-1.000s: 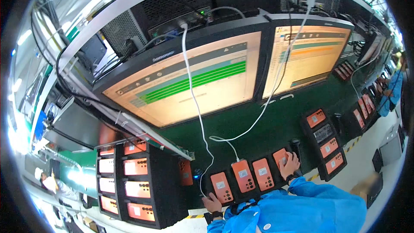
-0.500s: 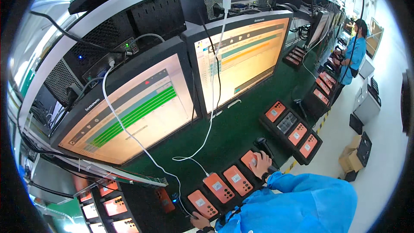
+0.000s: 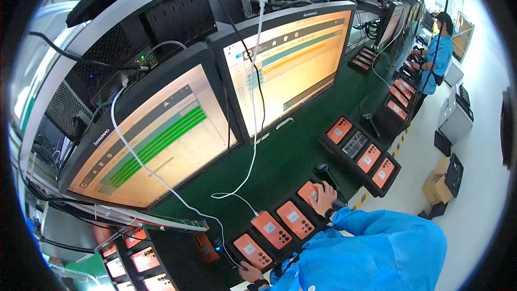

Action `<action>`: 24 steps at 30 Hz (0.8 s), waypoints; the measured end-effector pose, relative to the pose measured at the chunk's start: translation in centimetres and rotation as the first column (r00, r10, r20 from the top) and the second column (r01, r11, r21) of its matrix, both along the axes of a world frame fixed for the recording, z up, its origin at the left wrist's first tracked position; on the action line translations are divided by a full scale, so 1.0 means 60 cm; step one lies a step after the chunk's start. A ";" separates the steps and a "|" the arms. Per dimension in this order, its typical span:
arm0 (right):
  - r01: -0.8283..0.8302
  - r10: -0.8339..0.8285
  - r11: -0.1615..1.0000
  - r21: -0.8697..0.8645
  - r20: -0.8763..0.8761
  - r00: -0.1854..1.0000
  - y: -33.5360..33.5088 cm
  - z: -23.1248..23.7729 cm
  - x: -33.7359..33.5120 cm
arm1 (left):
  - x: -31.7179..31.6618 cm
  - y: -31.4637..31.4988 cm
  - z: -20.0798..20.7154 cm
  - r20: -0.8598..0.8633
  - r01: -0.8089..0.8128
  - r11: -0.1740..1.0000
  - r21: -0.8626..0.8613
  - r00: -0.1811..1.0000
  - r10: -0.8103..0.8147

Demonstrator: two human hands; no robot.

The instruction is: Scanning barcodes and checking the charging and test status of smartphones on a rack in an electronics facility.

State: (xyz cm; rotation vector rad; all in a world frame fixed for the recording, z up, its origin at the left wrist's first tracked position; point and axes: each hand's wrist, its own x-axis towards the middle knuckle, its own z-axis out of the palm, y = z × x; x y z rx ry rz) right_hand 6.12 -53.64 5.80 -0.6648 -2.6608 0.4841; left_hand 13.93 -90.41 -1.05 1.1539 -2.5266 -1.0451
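In front of me a black tray holds several orange phones with dark camera lenses and pale labels. My right hand grips the rightmost orange phone, its fingers over the edge and hiding part of it. Low at the tray's left corner, my left hand is closed at the end of a white cable, beside the leftmost phone; the plug itself is hidden. Another white cable runs into the top of the second phone. Beside that lies the third phone, untouched.
Two lit monitors stand behind the tray. A black scanner is near my right hand. More phone trays lie right and lower left. A person in blue works farther along the bench.
The whole view has shifted slightly. A red warning triangle on the left monitor now looks pale. Both hands stay at the same places on the tray.
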 end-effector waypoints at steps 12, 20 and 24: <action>-0.380 0.363 0.919 -0.102 -0.159 0.918 -0.086 0.080 -0.056 | 0.007 0.004 0.011 -0.017 0.026 0.999 -0.036 1.000 -0.027; -0.553 0.572 0.805 -0.214 0.031 0.820 -0.197 0.003 -0.118 | -0.005 0.009 0.013 0.052 -0.005 1.000 -0.012 0.999 0.006; -0.577 0.607 0.791 -0.202 0.151 0.780 -0.226 -0.019 -0.115 | 0.001 0.011 0.010 0.003 -0.027 1.000 0.015 1.000 0.027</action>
